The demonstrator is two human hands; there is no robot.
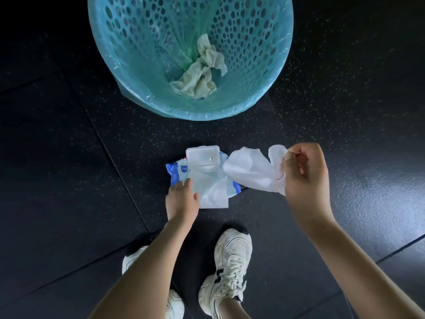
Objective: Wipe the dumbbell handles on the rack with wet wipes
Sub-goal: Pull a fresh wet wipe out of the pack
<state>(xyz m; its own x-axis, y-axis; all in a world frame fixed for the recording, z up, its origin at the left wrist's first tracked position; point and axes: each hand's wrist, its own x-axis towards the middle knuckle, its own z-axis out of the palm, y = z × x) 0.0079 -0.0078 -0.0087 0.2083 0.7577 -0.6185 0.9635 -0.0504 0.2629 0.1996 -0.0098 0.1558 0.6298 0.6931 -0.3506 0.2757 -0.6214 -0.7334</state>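
A blue and white pack of wet wipes (178, 172) lies on the dark floor with its clear plastic lid (202, 155) flipped up. My left hand (181, 200) presses down on the pack's near end with fairly straight fingers. My right hand (303, 173) pinches a fresh white wet wipe (250, 171) that hangs above and right of the pack. Another wipe (215, 196) sticks out of the pack's opening. No dumbbells or rack are in view.
A turquoise perforated waste basket (264, 42) lined with a thin bag stands on the floor just beyond the pack; crumpled used wipes (202, 72) lie in its bottom. My two white sneakers (230, 268) stand on the black rubber floor tiles below the pack.
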